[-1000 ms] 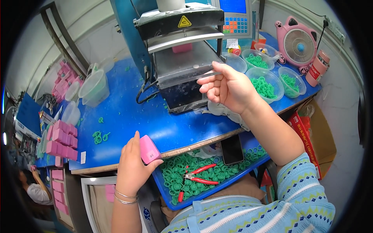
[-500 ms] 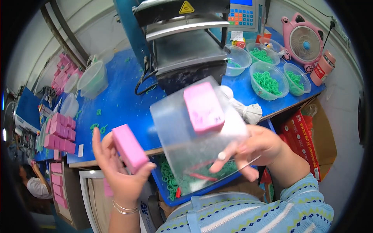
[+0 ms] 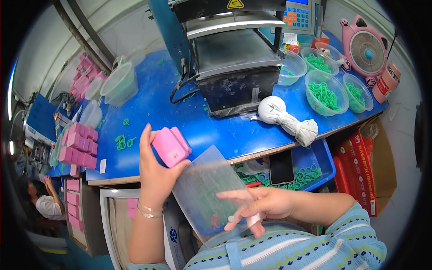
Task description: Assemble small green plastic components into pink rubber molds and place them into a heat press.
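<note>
The left grip (image 3: 157,175) clasps two smooth pink rectangular blocks (image 3: 172,147) together between thumb and fingers; their small dark marking is too tiny to read. To its right, the right grip (image 3: 265,202) holds a clear flat plastic sheet (image 3: 204,180), finger contact blurred. Beyond that grip, the sheet and forearm partly hide a blue plastic tray (image 3: 331,164). Farther off, the black metal press's (image 3: 238,85) yellow warning label (image 3: 235,4) is cut off.

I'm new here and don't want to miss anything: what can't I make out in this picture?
All in the head view:
Pink blocks: the sides covered by the left hand.
Blue tray: its left part, obscured by the hazy clear plate.
Press: its top, cut off by the upper edge.
Co-worker's hand: what it holds, too small.
</note>
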A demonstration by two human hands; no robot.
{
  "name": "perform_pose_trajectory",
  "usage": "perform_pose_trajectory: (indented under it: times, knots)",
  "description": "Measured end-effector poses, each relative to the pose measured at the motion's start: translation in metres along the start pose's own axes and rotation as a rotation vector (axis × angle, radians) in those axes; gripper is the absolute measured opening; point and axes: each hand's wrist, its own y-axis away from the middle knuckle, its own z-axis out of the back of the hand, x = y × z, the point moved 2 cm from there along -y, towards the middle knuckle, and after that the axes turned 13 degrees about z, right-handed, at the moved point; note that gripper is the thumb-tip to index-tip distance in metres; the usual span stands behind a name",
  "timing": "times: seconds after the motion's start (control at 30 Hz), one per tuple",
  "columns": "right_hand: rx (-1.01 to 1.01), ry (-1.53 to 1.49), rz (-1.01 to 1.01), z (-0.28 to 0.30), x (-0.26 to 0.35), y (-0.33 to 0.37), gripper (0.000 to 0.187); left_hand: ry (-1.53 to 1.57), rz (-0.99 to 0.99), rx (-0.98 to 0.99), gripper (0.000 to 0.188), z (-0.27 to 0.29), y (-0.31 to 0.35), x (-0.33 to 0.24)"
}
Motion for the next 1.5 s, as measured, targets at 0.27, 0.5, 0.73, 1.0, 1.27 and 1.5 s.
perform_pose_trajectory:
  times: [0.27,0.5,0.73,1.0,1.27,1.5]
  knots:
    - [0.069,0.39,0.158,0.011,-0.011,-0.001,0.051,-0.21,-0.489,0.043,0.062,0.007,0.059,-0.041]
    - [0.079,0.624,0.256,0.021,-0.027,0.004,0.026,-0.121,-0.6,-0.089,0.063,0.013,0.075,-0.043]
    - [0.078,0.73,0.214,0.015,-0.019,0.012,0.033,-0.101,-0.504,0.026,0.065,0.003,0.068,-0.041]
    - [-0.013,-0.147,0.327,-0.025,0.047,0.049,0.065,-0.218,-0.062,-0.136,0.065,-0.004,0.022,0.01]
    - [-0.067,-0.032,0.628,-0.048,0.122,0.044,0.07,-0.199,0.159,-0.031,0.086,-0.009,-0.005,0.039]
    - [-0.332,0.117,0.752,-0.032,0.169,0.012,0.053,-0.205,0.02,-0.039,0.097,-0.008,-0.005,0.04]
